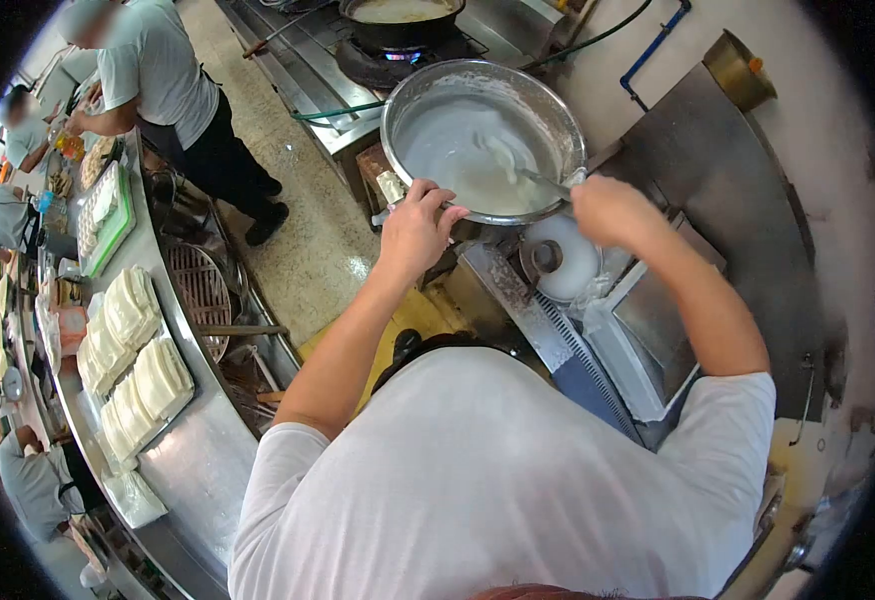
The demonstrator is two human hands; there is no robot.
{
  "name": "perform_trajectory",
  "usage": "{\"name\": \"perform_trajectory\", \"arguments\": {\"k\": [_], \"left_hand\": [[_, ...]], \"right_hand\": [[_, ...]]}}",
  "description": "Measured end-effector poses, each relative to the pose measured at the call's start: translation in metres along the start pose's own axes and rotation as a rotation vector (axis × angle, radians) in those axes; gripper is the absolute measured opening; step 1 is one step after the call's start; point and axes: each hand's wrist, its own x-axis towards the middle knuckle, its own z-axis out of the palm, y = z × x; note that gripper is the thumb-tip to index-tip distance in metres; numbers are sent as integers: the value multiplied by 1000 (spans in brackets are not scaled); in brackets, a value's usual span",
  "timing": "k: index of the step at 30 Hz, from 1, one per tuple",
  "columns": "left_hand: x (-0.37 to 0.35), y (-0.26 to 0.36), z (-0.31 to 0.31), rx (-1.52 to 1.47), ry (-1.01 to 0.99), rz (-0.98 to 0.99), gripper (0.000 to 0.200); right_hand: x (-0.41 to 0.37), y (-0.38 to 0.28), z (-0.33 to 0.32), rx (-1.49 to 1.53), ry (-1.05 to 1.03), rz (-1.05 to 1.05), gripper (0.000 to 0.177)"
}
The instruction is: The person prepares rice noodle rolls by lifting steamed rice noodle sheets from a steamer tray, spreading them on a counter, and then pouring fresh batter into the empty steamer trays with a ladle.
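From where I stand, the wide metal bowl (556, 112) sits in front of the worker, just nearer than the lit burner (401, 58), with milky white liquid (443, 135) inside. Stirring that well, I'd say, means sweeping slow, full circles, scraping along the bottom and up the wall where pale residue clings, and keeping the strokes low so nothing slops over the rim. The right hand (613, 210) is closed in a fist around the handle of a stirrer (550, 184), whose coated, blurred head dips into the liquid; I can't tell whether it's a ladle or a spatula. The left hand (418, 228) pinches the bowl's near-left rim with bent fingers and thumb, though how tightly I can't tell; a firm hold there should stop the bowl turning.
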Motion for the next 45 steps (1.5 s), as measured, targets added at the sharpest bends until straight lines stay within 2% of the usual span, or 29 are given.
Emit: {"name": "perform_trajectory", "arguments": {"k": [2,5,7,9,10,11,13,15,19,21,24,29,31,33,35,37,39,41,43,45], "left_hand": [[0,1,0,2,-7,-6,31],[0,3,-2,0,-18,-13,31],[1,3,-4,-4,-18,-14,30],[0,4,-5,-7,-21,-4,30],[0,3,-5,-6,-16,-4,30],[-1,2,-5,-11,-16,-4,30],[-1,1,-4,-12,-11,-2,30],[0,0,-4,-9,-20,10,31],[2,-1,-5,36,-34,47,31],[3,0,-5,6,-57,5,32],[4,-3,-4,-13,-75,2,31],[5,-10,0,-29,-74,58,30],[4,-13,3,-48,-68,89,29],[2,-15,6,-90,7,98,27],[2,-16,8,-140,-15,86,26],[2,-18,11,-122,65,158,26],[1,-24,17,-176,34,122,25],[2,-20,12,-177,46,144,25],[3,-18,10,-151,51,176,25],[3,-15,7,-151,1,113,24]], "right_hand": [[1,11,-24,67,-148,0,23],[5,23,-36,156,-170,-104,26],[12,32,-15,225,-136,-120,30],[11,28,4,499,-72,-156,25],[10,22,15,640,-66,-91,23],[9,19,25,636,-63,-94,23],[5,15,42,949,-25,3,22],[-4,10,46,996,-43,67,24],[-27,-6,58,1154,87,132,25],[-37,-13,70,1189,235,193,25],[-51,-18,87,1217,308,179,27],[-72,-55,111,1201,466,315,30],[-73,-74,119,1079,616,428,31],[-72,-88,121,1026,657,455,34],[-70,-99,120,819,727,468,36],[-68,-106,115,777,720,512,38],[-66,-108,100,683,671,560,36],[-58,-101,93,630,671,559,36],[-49,-92,76,571,553,511,31],[-29,-79,72,593,523,481,28]]}}
